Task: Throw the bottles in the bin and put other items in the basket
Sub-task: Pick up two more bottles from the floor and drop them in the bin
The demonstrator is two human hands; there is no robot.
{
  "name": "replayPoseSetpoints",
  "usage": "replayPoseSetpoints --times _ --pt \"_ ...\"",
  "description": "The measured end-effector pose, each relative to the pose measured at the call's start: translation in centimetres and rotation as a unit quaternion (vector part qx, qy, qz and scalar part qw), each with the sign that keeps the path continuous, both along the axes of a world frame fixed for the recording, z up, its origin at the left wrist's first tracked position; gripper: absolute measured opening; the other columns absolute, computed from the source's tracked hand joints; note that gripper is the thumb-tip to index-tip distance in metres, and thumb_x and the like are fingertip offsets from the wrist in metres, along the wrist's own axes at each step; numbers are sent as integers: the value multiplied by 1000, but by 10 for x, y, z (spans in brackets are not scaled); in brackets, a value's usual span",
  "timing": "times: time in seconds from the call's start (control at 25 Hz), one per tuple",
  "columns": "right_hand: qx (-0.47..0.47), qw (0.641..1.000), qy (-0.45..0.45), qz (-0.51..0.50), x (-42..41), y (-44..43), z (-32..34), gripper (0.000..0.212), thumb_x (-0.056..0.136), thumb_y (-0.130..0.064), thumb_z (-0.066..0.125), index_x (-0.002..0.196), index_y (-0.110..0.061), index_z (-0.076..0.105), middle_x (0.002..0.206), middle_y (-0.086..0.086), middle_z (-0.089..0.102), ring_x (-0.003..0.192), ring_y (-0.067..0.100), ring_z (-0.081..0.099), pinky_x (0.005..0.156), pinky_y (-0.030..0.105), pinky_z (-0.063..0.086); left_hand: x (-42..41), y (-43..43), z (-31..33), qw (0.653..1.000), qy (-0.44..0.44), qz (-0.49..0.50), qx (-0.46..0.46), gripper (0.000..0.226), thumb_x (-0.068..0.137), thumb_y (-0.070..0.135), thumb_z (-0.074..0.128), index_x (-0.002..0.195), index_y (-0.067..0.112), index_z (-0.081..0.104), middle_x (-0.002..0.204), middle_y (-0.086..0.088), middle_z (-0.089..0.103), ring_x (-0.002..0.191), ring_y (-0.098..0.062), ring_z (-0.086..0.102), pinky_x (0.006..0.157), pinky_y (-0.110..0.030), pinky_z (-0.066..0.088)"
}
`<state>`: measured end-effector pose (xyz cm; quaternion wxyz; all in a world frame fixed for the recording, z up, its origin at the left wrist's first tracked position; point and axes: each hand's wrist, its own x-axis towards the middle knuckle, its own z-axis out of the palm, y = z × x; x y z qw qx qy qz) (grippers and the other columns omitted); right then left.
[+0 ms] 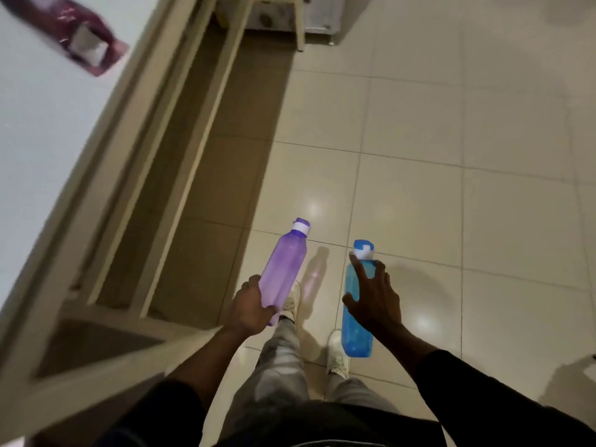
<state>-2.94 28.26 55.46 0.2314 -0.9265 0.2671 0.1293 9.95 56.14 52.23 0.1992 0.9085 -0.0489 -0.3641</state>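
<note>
- On the tiled floor (419, 124) beside a white desk (48, 130), a person in dark sleeves, pale trousers and light shoes stands with a bottle in each of the two hands, which are held apart at about waist height.
- The left hand (250, 309) is wrapped around the base of a purple bottle (283, 269), whose white-and-purple cap points forward and away from the body.
- The right hand (375, 300) lies over the side of a blue bottle (356, 317), fingers (358, 264) spread toward its neck; the grip looks looser than the other, though the bottle is off the floor and carried.
- A dark red wrapped packet (74, 33) with a pale label lies on the desk at the far left, well apart from both hands and blurred in this view.
- Neither the bin nor the basket can be seen from here.
- Judged from this, the bottle step is in hand: both bottles are lifted and being carried, not yet dropped.
- The next move likely calls for finding the bin, holding each bottle over its mouth and letting go, the right hand perhaps firming its hold first so the blue bottle does not slip.
- The packet looks set for the basket afterwards.
</note>
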Motion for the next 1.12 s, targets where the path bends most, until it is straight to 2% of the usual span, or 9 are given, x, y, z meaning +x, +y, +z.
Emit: replayPoseSetpoints --times 0.16,0.32,0.52,0.6,0.72,0.84,1.0,1.04,1.12 --pt "-21 998 -24 51 -13 1 14 97 80 -35 77 159 -36 21 144 13 35 109 27 54 73 38 60 -72 17 32 998 -19 52 -22 79 70 47 75 137 23 42 122 -1 60 106 -28 64 89 -48 60" --pt "11 993 -32 110 -22 12 26 94 82 -37 72 159 -42 18 148 8 30 115 24 48 82 38 60 -121 46 28 990 -29 136 -25 75 64 55 72 129 30 44 116 1 62 102 -28 67 82 -47 62" --pt "-2 972 -23 232 -13 52 41 95 85 -41 71 160 -43 13 148 6 27 112 23 49 77 33 53 -165 78 60 971 -59 229 -30 70 72 35 80 133 23 47 113 2 60 100 -26 64 82 -43 58" --pt "-10 960 -14 278 -8 76 45 95 84 -43 69 160 -45 11 147 6 27 112 24 49 73 33 52 -188 102 62 962 -59 267 -23 71 74 33 82 135 21 47 116 1 59 102 -28 64 83 -42 57" --pt "-21 928 -12 373 -11 127 50 96 84 -46 68 161 -44 10 146 6 29 110 24 50 69 31 48 -236 151 63 944 -52 325 -15 66 73 29 83 130 18 51 115 -3 61 100 -28 65 81 -42 59" --pt "-33 896 -7 443 -21 186 55 96 86 -49 67 160 -44 6 146 5 29 104 20 51 69 30 53 -291 200 64 926 -45 376 -4 62 74 24 83 127 19 51 111 -1 59 96 -23 63 75 -34 54" --pt "-27 839 -1 543 -48 273 61 95 85 -50 68 158 -48 6 151 3 27 108 20 52 76 34 59 -373 260 58 904 -89 419 -2 57 87 47 72 130 14 53 108 2 56 92 -18 58 67 -21 47" --pt "-24 821 -1 571 -55 297 63 95 85 -51 67 158 -48 8 152 3 27 110 21 53 77 34 59 -392 275 57 898 -83 433 3 53 89 40 75 129 12 54 108 1 57 93 -19 60 68 -20 49" --pt "-20 790 -6 613 -70 343 65 91 85 -53 64 158 -48 9 153 3 27 111 22 53 75 34 58 -427 303 51 883 -76 463 13 58 81 22 84 130 8 56 108 -5 63 96 -24 67 76 -29 59"
